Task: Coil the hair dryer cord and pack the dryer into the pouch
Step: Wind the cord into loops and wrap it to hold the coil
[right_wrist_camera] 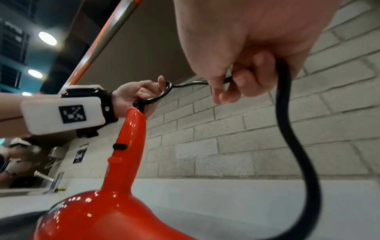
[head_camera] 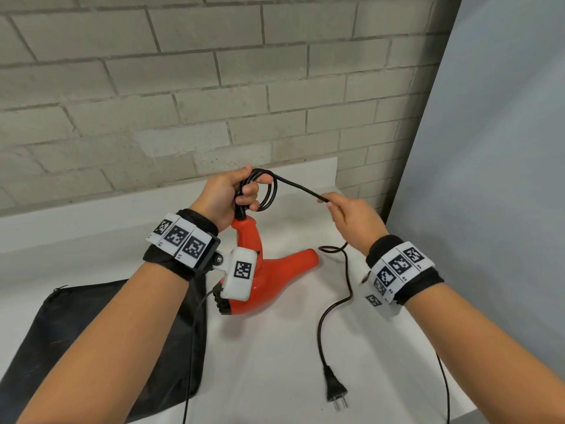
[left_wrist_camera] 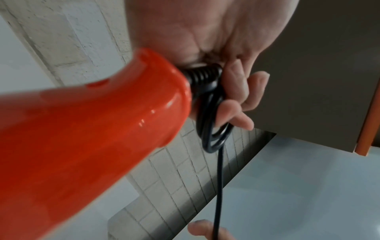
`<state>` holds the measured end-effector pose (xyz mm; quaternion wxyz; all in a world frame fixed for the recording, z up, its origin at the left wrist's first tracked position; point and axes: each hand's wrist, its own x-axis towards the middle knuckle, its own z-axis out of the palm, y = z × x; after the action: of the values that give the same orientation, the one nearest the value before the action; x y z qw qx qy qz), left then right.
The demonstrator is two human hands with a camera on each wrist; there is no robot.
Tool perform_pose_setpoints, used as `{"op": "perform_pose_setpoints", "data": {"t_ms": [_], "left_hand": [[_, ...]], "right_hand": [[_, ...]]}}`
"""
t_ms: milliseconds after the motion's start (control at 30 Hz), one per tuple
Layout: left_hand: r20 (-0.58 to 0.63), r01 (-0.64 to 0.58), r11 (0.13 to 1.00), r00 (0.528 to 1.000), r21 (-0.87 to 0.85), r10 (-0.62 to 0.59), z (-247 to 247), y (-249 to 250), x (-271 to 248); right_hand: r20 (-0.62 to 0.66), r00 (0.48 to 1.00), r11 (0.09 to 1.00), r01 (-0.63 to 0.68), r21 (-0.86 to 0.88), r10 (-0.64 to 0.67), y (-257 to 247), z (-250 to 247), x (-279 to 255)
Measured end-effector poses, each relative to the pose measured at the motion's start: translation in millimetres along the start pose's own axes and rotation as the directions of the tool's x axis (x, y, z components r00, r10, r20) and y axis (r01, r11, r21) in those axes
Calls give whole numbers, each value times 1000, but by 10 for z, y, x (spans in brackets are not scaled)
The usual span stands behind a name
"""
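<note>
The red hair dryer (head_camera: 269,273) (left_wrist_camera: 82,146) (right_wrist_camera: 127,162) stands nozzle-down on the white counter, handle up. My left hand (head_camera: 235,194) (left_wrist_camera: 226,81) (right_wrist_camera: 133,95) grips a small coil of the black cord (head_camera: 266,191) (left_wrist_camera: 213,129) just above the handle's end. A taut stretch of cord runs right to my right hand (head_camera: 339,209) (right_wrist_camera: 236,78), which pinches it. From there the cord (head_camera: 336,301) (right_wrist_camera: 298,146) hangs down and trails across the counter to the plug (head_camera: 334,388). The black pouch (head_camera: 91,332) lies flat at the left.
A grey brick wall (head_camera: 214,87) backs the white counter (head_camera: 275,362). A pale panel (head_camera: 489,179) closes the right side. In the right wrist view, a sink tap (right_wrist_camera: 49,178) and another person (right_wrist_camera: 16,154) are far off to the left.
</note>
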<state>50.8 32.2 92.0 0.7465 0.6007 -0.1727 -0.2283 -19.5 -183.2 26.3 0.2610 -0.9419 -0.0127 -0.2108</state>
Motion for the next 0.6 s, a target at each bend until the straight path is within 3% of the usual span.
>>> {"op": "perform_pose_setpoints", "data": {"t_ms": [67,167,333,467,600], "left_hand": [[0,-4,1000,1000,-6,4,8,-17,20],[-20,-20,998,1000,-64,19,13,-18,52],[-39,-99,988,995,-121,95,30,-62,77],[71,-172,982,982,-73,178,-1,-106,63],[8,-213,975,977,56,213,25,-168,53]], "right_hand": [[10,1000,997,-24,-68,25,-38,56,-15],[152,987,983,-22,-182,50,-238,232,-69],[305,951,972,109,-209,-41,-636,486,-206],[268,959,968,146,-203,-88,-764,442,-267],[136,947,901,319,-295,-291,-870,350,-294]]}}
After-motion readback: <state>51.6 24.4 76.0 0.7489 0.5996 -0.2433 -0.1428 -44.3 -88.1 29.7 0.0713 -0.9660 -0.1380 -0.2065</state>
